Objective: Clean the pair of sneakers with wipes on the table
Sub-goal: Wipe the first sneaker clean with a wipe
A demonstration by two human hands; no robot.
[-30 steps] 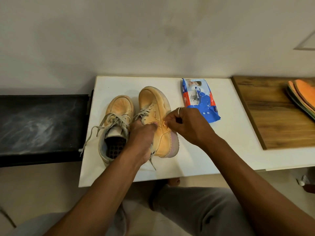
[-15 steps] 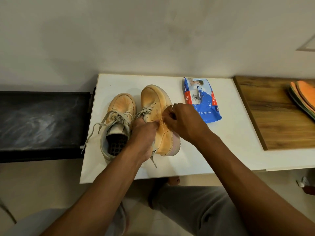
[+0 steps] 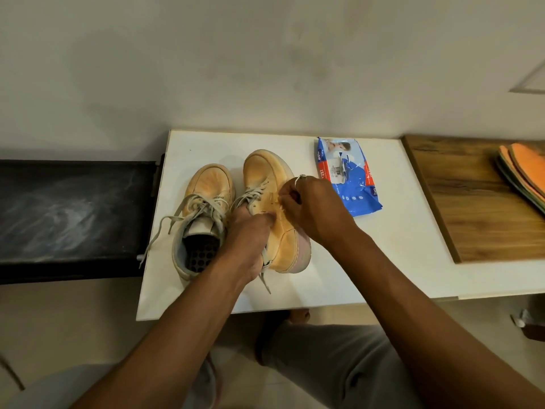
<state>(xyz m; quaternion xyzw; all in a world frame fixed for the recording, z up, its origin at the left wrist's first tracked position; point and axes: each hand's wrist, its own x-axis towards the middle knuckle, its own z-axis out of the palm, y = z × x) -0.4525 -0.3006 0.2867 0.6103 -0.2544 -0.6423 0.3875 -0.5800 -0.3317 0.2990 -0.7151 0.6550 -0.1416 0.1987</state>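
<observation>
Two tan sneakers sit side by side on the white tabletop (image 3: pixel 339 261), toes pointing toward twelve o'clock and the wall. The left sneaker (image 3: pixel 203 214) stands flat, its grey laces loose and trailing off toward eight o'clock, its dark perforated insole showing through the open collar. The right sneaker (image 3: pixel 275 208) is tipped onto its inner side so that its outer flank and pale sole edge face up. The left hand (image 3: pixel 247 243) is closed around the collar and lace area of this right sneaker, thumb lying across the upper. The right hand (image 3: pixel 312 208), a ring on one finger, is curled with its fingertips pinched together against the shoe's side panel; whether they hold a wipe cannot be told, as nothing clear shows between them. At two o'clock from the sneakers, just beyond the right hand, lies a blue and red pack of wipes (image 3: pixel 348 178), flat on the tabletop. Further toward three o'clock a wooden board (image 3: pixel 472 208) carries a stack of orange insoles (image 3: pixel 522 172) at the frame's edge.
</observation>
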